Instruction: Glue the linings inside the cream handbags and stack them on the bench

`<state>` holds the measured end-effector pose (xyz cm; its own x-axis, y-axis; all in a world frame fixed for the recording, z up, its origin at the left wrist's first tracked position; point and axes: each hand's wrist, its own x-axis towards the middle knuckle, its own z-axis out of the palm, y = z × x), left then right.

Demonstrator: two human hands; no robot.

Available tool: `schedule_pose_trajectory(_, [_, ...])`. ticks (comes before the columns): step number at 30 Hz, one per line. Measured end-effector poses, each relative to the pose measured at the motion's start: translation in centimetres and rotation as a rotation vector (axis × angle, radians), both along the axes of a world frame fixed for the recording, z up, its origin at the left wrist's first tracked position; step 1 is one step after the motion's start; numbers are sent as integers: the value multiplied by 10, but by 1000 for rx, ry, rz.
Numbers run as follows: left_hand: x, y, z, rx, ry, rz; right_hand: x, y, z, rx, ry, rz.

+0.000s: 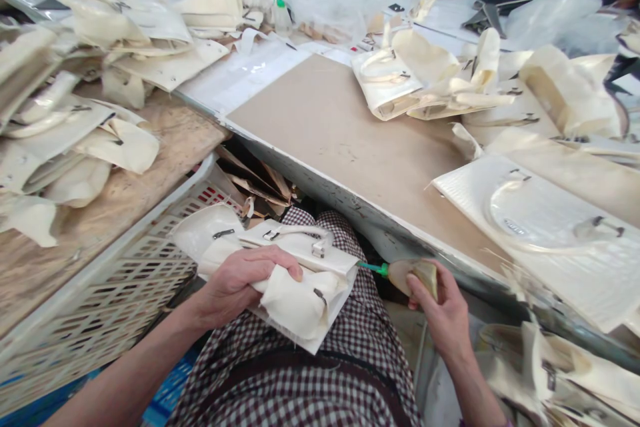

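Observation:
A cream bag piece [300,300] with a handle and metal fittings lies over my lap, its folded flap pinched under the thumb of my left hand [250,280]. My right hand [437,297] is closed around a small glue bottle [400,275] with a green cap. The bottle lies on its side, and its thin green nozzle points left, reaching the right edge of the bag piece. Whether the tip touches the edge or sits just behind it, I cannot tell.
A white plastic basket [125,280] stands at my left beside a wooden table [170,127]. Cream bag pieces [120,20] are heaped there, and more [430,73] lie on the brown board [320,127]. A second green-nozzled bottle [281,13] stands at the back.

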<state>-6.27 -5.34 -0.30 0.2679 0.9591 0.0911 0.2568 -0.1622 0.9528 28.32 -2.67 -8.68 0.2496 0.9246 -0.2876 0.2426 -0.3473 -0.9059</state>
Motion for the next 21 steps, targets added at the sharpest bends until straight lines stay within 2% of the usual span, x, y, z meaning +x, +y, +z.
schedule_pose_trajectory(4, [-1, -1, -3, 55, 7, -28, 3, 1, 1, 3, -19, -13])
schedule_pose_trajectory(11, [-4, -2, -3, -4, -10, -6, 3, -1, 4, 1, -1, -63])
schedule_pose_trajectory(16, [-3, -5, -3, -73, -4, 36, 2, 2, 2, -39, 79, -7])
schedule_pose_trajectory(21, [-3, -6, -3, -21, -7, 45, 7, -3, 3, -90, 175, 76])
